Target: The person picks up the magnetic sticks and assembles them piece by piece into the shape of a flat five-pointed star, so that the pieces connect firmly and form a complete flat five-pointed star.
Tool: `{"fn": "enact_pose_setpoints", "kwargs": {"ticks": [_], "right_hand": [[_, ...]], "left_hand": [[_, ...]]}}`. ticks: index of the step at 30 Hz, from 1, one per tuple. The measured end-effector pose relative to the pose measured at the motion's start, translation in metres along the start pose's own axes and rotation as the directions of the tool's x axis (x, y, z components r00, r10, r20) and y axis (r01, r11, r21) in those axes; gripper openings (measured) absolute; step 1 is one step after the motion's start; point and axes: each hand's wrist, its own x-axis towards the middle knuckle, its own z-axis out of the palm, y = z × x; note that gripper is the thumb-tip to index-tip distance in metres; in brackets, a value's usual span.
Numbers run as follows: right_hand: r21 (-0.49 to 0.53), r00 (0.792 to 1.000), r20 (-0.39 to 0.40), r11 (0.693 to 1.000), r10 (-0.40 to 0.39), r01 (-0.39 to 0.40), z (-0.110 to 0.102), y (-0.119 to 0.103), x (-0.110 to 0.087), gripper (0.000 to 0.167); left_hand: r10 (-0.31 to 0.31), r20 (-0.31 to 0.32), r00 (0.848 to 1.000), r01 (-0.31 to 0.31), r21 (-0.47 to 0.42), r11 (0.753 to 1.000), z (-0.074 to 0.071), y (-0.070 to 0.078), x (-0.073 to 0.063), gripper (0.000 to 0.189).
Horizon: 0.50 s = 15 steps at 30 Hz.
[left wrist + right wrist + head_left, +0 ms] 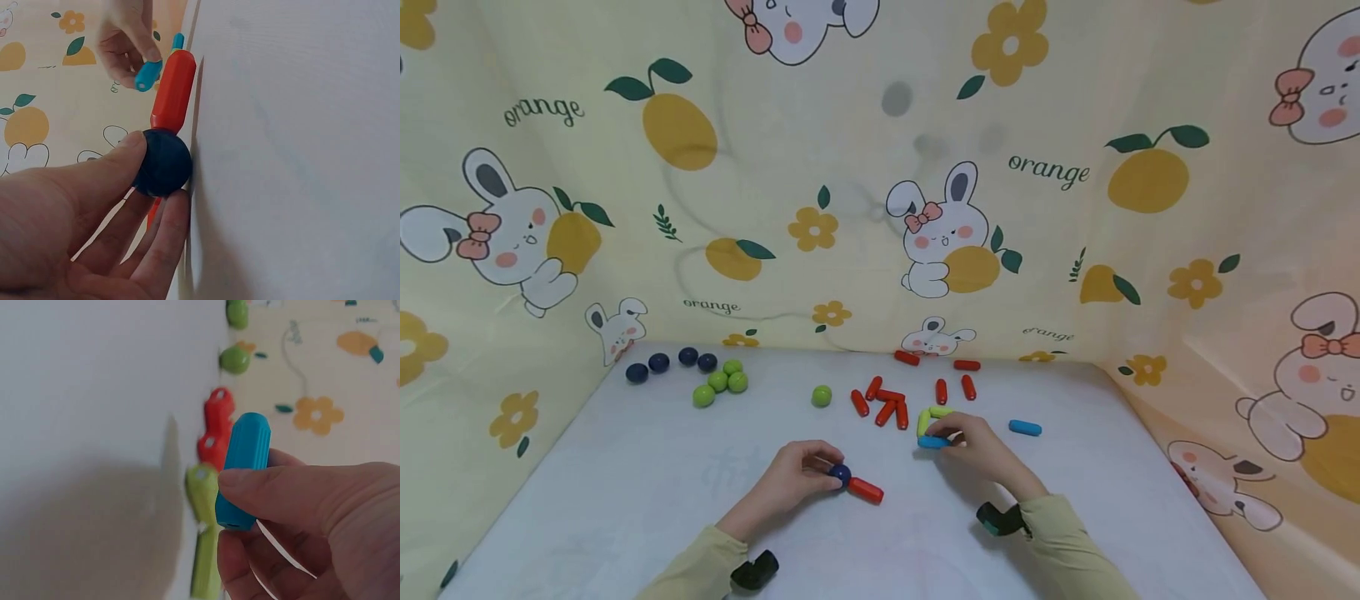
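My left hand (792,478) pinches a dark blue ball (165,164) between thumb and fingers, low over the table. Joined end to end with the ball is a red ribbed rod (174,90), which points away from the hand. In the right wrist view, a light blue ribbed rod (247,447) with a small hole in its end is gripped by thumb and fingers of my right hand (300,512). Two yellow-green rods (922,422) lie on the table just beyond that hand, set at an angle to each other.
Several red rods (891,396) lie scattered at the back middle. Another light blue rod (1025,427) lies to the right. One green ball (822,396) sits left of the red rods; several green balls (718,381) and dark blue balls (658,362) cluster at the back left. A patterned curtain (865,275) encloses the table.
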Motion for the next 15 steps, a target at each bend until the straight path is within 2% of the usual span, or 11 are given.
{"fn": "enact_pose_setpoints", "kwargs": {"ticks": [6, 7, 12, 15], "right_hand": [[0.025, 0.987, 0.081, 0.991, -0.136, 0.134, 0.014, -0.015, 0.008, 0.027], [0.033, 0.984, 0.097, 0.989, -0.148, 0.145, 0.016, -0.018, 0.009, 0.027], [0.045, 0.971, 0.151, 0.982, -0.186, 0.181, 0.031, -0.029, 0.017, 0.028], [0.054, 0.966, 0.168, 0.981, -0.195, 0.188, 0.039, -0.032, 0.023, 0.026]], "left_hand": [[0.003, 0.004, 1.000, -0.003, -0.018, 1.000, 0.000, -0.001, 0.001, 0.032], [0.006, 0.003, 1.000, -0.006, -0.020, 1.000, 0.000, 0.004, -0.001, 0.032], [0.022, 0.009, 1.000, -0.022, -0.035, 0.999, -0.001, 0.005, -0.003, 0.032], [0.021, 0.012, 1.000, -0.021, -0.028, 0.999, -0.002, 0.000, -0.001, 0.032]]}}
